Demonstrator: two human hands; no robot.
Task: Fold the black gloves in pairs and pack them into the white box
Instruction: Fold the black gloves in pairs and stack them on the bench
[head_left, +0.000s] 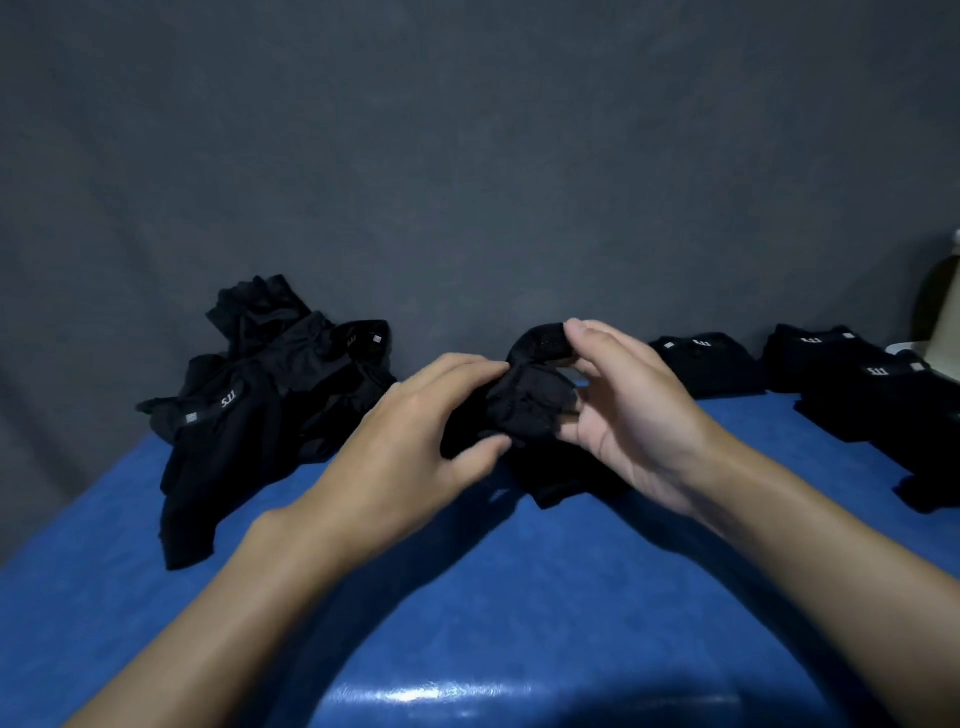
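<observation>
Both hands work a pair (530, 395) of black gloves held just above the blue desk (467, 597): the left hand (415, 415) pinches the bunched body between thumb and fingers (462, 369) to steady it. The right hand (628, 410) cradles it from below and pinches the cuff loop at the top, probably to tuck the bundle shut. The loose pile (270, 384) lies to the left as stock and the folded pairs (857, 379) sit to the right, seemingly staged for packing beside a pale thing (935, 322) at the edge that may be the box.
</observation>
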